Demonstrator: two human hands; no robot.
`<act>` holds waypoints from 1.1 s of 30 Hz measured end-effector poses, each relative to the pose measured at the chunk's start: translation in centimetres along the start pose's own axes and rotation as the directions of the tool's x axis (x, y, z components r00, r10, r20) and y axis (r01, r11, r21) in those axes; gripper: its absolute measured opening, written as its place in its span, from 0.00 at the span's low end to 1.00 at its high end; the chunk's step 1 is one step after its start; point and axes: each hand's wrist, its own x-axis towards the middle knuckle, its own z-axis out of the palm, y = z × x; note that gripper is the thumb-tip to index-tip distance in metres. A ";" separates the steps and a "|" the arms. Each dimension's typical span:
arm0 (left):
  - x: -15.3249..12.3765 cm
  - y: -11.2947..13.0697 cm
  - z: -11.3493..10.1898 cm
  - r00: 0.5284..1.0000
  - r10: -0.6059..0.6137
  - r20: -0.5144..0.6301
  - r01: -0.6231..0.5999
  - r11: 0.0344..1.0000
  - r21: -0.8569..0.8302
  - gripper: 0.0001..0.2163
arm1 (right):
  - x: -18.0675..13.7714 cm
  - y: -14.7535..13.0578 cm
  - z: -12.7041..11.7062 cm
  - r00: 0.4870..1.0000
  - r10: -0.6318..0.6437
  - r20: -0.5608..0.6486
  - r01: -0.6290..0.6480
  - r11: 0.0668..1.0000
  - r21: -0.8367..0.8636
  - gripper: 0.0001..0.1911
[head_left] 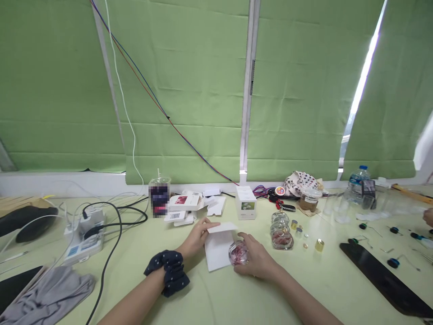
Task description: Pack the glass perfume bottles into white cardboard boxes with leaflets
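My left hand (198, 234) pinches the white box (218, 253) at its upper left corner, fingers over the edge by the raised flap. That grip seems meant to stop light card from sliding and to leave its face uncovered. My right hand (255, 259) is closed round the glass bottle (238, 253), thumb on the near side, fingers on the far side; holding it by the flanks likely suits smooth, rounded glass. The bottle sits at the box's right edge, in front of me; I can't tell whether the two touch. Working them close together probably saves reaching.

The other bottles (282, 237) stand in a line to my right, beside the hand that would pick them up most easily. Next to them, the caps (319, 244) lie loose, apart enough to take singly. A carton (246, 203) stands upright beyond the box, and the card pile (184, 201) lies to its left, out of my hands' way.
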 end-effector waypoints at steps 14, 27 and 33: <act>4.3 4.0 -0.2 0.997 0.052 0.060 -0.067 0.954 0.293 0.38 | -0.2 1.0 -0.6 0.979 0.157 -0.131 -0.112 0.948 0.298 0.22; -1.8 3.2 6.4 0.978 0.000 0.208 0.047 0.975 -0.219 0.12 | 3.0 -1.7 -1.5 0.960 -0.112 -0.258 0.143 0.984 0.103 0.12; -2.1 2.7 6.3 0.954 0.013 0.300 0.098 0.932 -0.350 0.12 | 2.4 -2.4 -3.2 0.973 -0.143 -0.183 0.212 0.865 0.455 0.18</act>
